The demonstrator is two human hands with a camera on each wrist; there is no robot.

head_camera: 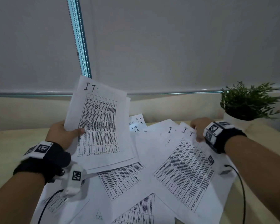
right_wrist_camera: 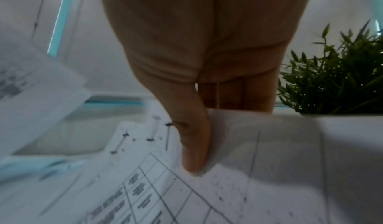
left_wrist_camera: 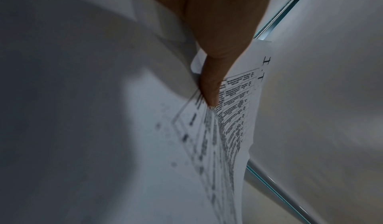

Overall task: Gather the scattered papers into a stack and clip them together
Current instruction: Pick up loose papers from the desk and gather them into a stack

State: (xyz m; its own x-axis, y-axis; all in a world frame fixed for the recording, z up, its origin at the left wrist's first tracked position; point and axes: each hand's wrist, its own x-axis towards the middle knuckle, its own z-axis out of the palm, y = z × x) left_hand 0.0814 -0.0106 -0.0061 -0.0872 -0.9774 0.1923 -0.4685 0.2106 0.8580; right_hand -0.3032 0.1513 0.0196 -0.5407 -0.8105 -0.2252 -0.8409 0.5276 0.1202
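Papers (head_camera: 181,172) lie scattered and overlapping on the surface (head_camera: 10,143); an exact count cannot be told. The left hand (head_camera: 61,135) pinches a raised bundle (head_camera: 100,123) of a few sheets. The right hand (head_camera: 199,128) pinches one sheet's top edge. One white pot (head_camera: 233,120) holds one green plant (head_camera: 247,101).
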